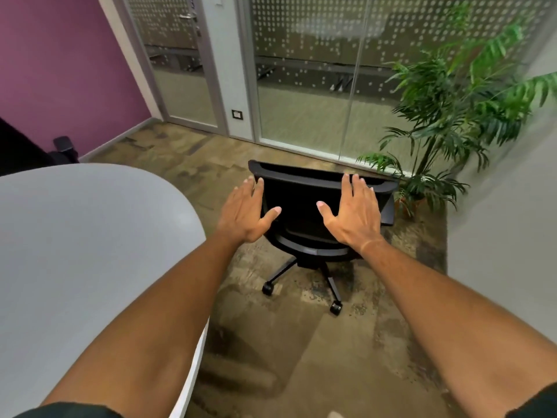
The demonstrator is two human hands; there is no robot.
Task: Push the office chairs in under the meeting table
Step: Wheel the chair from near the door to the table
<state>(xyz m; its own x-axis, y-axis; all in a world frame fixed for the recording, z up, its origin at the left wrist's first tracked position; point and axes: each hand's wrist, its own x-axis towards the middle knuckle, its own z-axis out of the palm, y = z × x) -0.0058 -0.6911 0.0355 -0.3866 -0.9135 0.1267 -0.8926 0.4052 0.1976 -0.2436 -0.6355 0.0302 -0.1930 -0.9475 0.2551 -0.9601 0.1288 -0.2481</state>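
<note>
A black mesh-backed office chair (319, 206) is standing on mottled brown-and-tan carpet (271, 342). The rounded tabletop (75, 242) is showing pale grey, the wall (60, 64) purple. White dots are patterning the frosted glass partition (316, 40).

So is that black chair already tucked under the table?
No, the chair stands out on the open carpet, clear of the table, with both hands open in front of its backrest.

Two chairs (319, 212) perhaps, one table (90, 236), one plant (452, 116).
</note>
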